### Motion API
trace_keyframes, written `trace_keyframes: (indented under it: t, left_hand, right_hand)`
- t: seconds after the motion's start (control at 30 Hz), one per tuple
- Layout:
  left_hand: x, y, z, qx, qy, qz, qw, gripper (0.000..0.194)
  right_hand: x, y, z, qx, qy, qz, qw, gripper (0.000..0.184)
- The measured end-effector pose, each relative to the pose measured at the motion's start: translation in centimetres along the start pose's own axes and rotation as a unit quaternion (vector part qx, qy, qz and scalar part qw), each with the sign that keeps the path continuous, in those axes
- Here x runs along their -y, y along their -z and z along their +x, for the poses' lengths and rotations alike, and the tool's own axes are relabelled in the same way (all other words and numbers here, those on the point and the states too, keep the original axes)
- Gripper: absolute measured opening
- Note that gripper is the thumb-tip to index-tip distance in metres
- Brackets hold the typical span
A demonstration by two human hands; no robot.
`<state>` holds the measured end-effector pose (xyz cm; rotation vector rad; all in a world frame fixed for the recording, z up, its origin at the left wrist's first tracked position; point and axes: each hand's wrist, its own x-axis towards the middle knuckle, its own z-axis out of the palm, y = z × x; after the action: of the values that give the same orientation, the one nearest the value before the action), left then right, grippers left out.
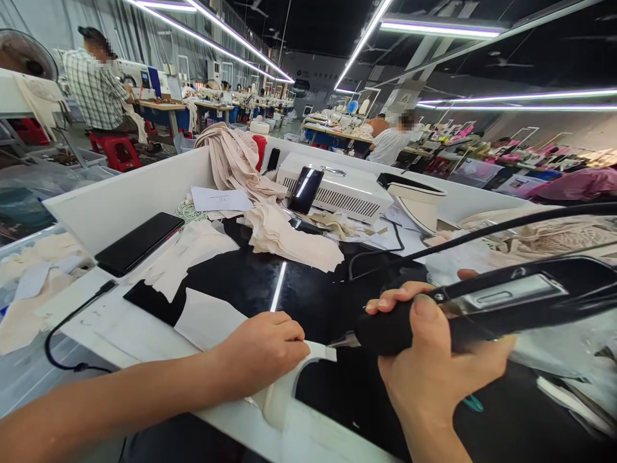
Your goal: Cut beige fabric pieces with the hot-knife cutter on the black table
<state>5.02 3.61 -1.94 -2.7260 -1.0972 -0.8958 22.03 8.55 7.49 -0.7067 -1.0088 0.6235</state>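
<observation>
My right hand is wrapped around a black corded hand tool whose thin metal tip touches a curved white fabric piece at the table's near edge. My left hand is closed in a loose fist and presses that piece down right beside the tip. The piece lies on a glossy black work surface.
Beige fabric pieces and a heap of them lie further back. A black phone rests on the left wall, another phone leans on a white machine. Other people sit at sewing tables beyond.
</observation>
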Motion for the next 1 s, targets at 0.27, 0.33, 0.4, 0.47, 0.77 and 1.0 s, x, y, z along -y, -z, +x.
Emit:
trace_keyframes:
  t: [0.27,0.33,0.4,0.47,0.77,1.0]
  left_hand:
    - [0.2,0.1,-0.3,-0.001,0.012,-0.020,1.000,0.015]
    - [0.2,0.2,-0.1,-0.007,0.006,-0.029,1.000,0.016]
    - [0.2,0.4,0.1,-0.012,-0.005,-0.039,0.999,0.017]
    - [0.1,0.7,0.3,-0.011,-0.010,-0.047,0.999,0.016]
    - [0.2,0.7,0.8,0.042,-0.014,-0.028,0.999,0.018]
    - [0.2,0.4,0.6,0.055,-0.022,-0.012,0.998,0.017]
  right_hand:
    - [1.4,0.2,-0.4,-0.005,-0.026,0.030,0.999,0.052]
    - [1.5,0.3,-0.7,0.011,-0.030,0.034,0.999,0.052]
    - [1.5,0.4,-1.1,0.025,-0.027,0.040,0.999,0.051]
    - [1.3,0.3,-1.4,0.035,-0.022,0.046,0.998,0.050]
    - [0.8,-0.3,-1.7,0.033,-0.002,0.069,0.997,0.047]
    - [0.4,-0.2,-1.7,0.041,0.007,0.069,0.997,0.046]
